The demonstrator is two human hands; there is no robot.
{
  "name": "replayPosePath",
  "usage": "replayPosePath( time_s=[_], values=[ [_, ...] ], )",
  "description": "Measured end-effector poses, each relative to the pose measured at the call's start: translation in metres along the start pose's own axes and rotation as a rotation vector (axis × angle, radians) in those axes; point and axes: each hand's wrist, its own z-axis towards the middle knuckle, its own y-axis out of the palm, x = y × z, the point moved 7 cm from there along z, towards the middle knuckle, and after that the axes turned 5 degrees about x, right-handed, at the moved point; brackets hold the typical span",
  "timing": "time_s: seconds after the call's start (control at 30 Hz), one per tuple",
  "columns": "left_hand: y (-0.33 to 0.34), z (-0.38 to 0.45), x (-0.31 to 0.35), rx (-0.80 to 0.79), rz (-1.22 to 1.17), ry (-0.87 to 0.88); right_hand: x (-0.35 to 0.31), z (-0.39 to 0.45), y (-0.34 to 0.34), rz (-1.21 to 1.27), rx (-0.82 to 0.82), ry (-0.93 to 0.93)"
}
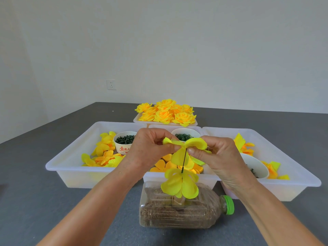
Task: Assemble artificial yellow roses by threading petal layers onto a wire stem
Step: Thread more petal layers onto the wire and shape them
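Both hands pinch a yellow petal layer at the top of a thin wire stem, above the bottle.

Left hand [150, 148] and right hand [214, 157] curl fingertips onto the upper petal layer [184, 144]; the wire stem [184, 161] hangs down to a lower petal layer [180, 184] just over the lying bottle [177, 213]. Behind the bottle, white trays [71, 167] stand edge to edge; bare grey table [44, 210] flanks it.

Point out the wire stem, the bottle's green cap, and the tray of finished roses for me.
wire stem [184, 161], head view, on the bare dark stretch between the two petal layers.
green cap [229, 204], head view, on the cap's ribbed side.
tray of finished roses [136, 118], head view, on the tray's left white rim.
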Motion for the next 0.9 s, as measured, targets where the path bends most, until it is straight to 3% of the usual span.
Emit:
replayPosePath(
  time_s=[0.43, 0.7, 0.9],
  values=[
    [0.001, -0.004, 0.002, -0.038, 0.031, 0.048, -0.021, -0.005, -0.001, -0.234, 0.106, -0.392],
    [0.0, -0.01, 0.011, -0.013, 0.254, 0.241, -0.027, -0.014, 0.003, -0.489, 0.12, -0.619],
    [0.003, -0.013, 0.012, -0.031, 0.326, 0.346, -0.021, -0.017, 0.006, -0.6, 0.076, -0.673]
  ],
)
